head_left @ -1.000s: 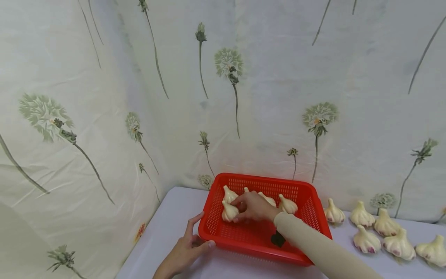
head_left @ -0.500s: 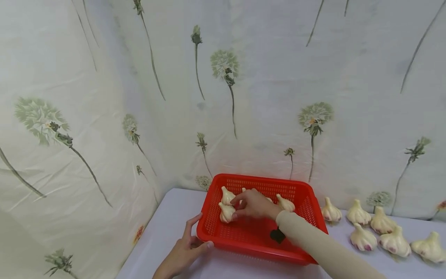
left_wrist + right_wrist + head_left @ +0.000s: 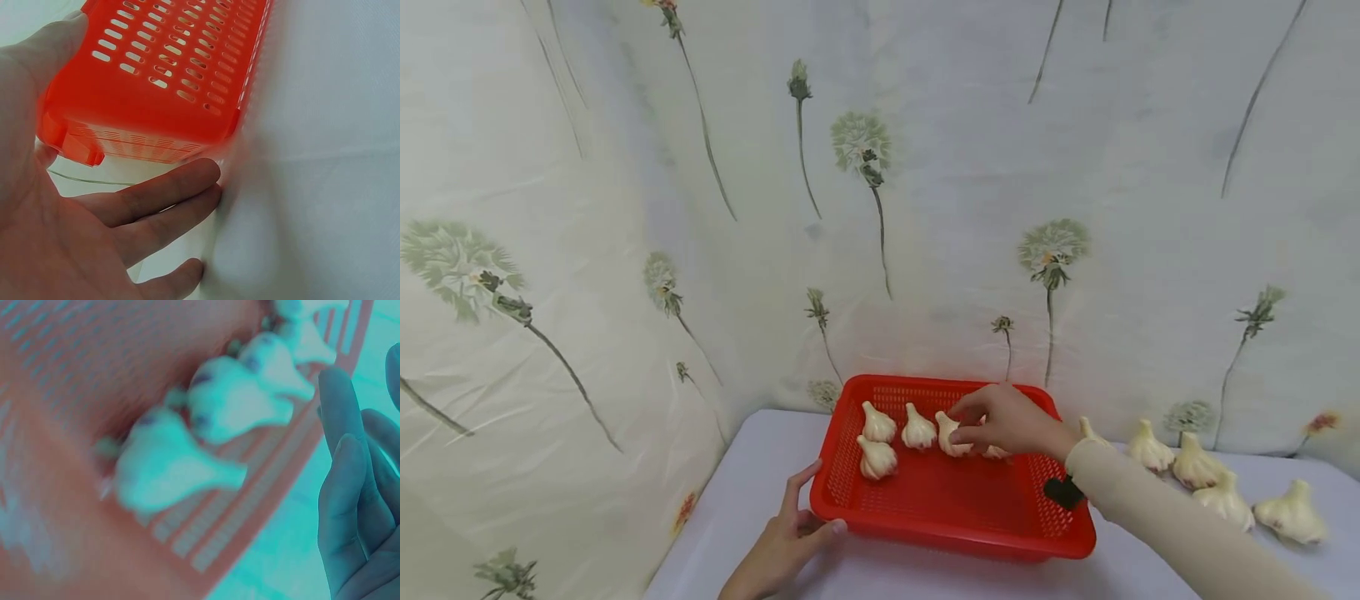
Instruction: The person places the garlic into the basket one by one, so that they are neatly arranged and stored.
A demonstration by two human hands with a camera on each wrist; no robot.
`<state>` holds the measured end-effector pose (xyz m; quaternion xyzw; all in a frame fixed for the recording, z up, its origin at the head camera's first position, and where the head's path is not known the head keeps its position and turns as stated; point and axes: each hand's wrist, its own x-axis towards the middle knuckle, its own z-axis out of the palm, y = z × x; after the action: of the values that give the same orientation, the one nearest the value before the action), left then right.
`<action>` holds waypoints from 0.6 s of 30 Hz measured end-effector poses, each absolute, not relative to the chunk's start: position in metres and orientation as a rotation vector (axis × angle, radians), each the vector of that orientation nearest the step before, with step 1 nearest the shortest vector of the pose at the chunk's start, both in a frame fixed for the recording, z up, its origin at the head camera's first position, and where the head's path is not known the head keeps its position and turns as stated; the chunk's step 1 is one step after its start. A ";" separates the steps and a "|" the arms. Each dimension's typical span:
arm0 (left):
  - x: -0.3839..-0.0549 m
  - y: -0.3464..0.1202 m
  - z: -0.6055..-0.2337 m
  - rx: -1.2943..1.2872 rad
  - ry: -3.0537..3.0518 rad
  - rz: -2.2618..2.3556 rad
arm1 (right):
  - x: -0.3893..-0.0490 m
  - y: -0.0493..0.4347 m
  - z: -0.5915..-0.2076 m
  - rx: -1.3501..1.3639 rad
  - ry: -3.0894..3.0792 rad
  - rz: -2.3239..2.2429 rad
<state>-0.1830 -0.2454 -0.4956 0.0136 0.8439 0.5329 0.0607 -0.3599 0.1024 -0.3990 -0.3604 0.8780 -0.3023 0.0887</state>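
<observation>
Several pale garlic bulbs (image 3: 877, 457) with purple-tinged bases sit in a red perforated plastic basket (image 3: 955, 543). Two stand at its left end, the others along its far side. Over the far-right part hovers my right hand (image 3: 1011, 425), its fingers near a garlic bulb (image 3: 951, 433) and partly covering another. The right wrist view shows these fingers (image 3: 340, 412) raised beside the bulbs, with nothing between them. My left hand (image 3: 784, 533) touches the basket's near-left corner, thumb along the front and index finger at the left side. Its remaining fingers (image 3: 165, 187) extend loosely below the corner.
More garlic bulbs (image 3: 1292, 512) lie on the white-covered table (image 3: 760, 458) right of the basket, some partly hidden by the right sleeve (image 3: 1157, 500). A dandelion-print curtain (image 3: 925, 208) closes off the back and left. A dark device (image 3: 1063, 492) hangs at the right wrist.
My right hand has left the bulbs at the basket's left end and moved right, uncovering bulbs in the far row. The left hand stays at the corner. The head view has turned slightly right.
</observation>
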 end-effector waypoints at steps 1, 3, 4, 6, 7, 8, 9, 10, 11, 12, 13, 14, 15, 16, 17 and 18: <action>-0.183 -0.246 -0.496 0.036 2.553 1.614 | -0.359 0.109 -0.396 -1.054 2.624 -0.894; -0.182 -0.247 -0.496 0.029 2.556 1.618 | -0.359 0.123 -0.391 -1.058 2.666 -0.863; -0.181 -0.247 -0.495 0.025 2.558 1.617 | -0.359 0.131 -0.389 -1.058 2.699 -0.841; -0.181 -0.247 -0.495 0.027 2.559 1.621 | -0.357 0.146 -0.387 -1.085 2.768 -0.783; -0.180 -0.246 -0.494 0.025 2.556 1.623 | -0.356 0.154 -0.388 -1.090 2.807 -0.747; -0.180 -0.246 -0.494 0.022 2.552 1.623 | -0.354 0.162 -0.388 -1.097 2.838 -0.717; -0.180 -0.245 -0.494 0.020 2.551 1.621 | -0.351 0.170 -0.389 -1.070 2.851 -0.709; -0.180 -0.244 -0.493 0.017 2.548 1.620 | -0.348 0.179 -0.390 -1.053 2.861 -0.708; -0.180 -0.244 -0.493 0.020 2.546 1.622 | -0.344 0.187 -0.392 -1.030 2.857 -0.722; -0.180 -0.243 -0.493 0.020 2.547 1.620 | -0.341 0.196 -0.394 -0.983 2.853 -0.744; -0.180 -0.243 -0.492 0.020 2.547 1.616 | -0.337 0.204 -0.397 -0.929 2.852 -0.768; -0.180 -0.242 -0.492 0.020 2.545 1.614 | -0.333 0.213 -0.400 -0.871 2.848 -0.799; -0.180 -0.242 -0.492 0.021 2.546 1.612 | -0.329 0.221 -0.404 -0.819 2.848 -0.829; -0.180 -0.242 -0.491 0.022 2.547 1.609 | -0.326 0.229 -0.407 -0.773 2.857 -0.850; -0.180 -0.242 -0.491 0.022 2.548 1.606 | -0.323 0.237 -0.411 -0.728 2.875 -0.857; -0.180 -0.242 -0.491 0.020 2.549 1.603 | -0.319 0.244 -0.414 -0.668 2.895 -0.858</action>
<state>-0.1803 -0.2417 -0.4908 0.0068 0.8448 0.5311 0.0652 -0.3194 0.2440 -0.4138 -0.2160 0.9358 -0.2773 0.0246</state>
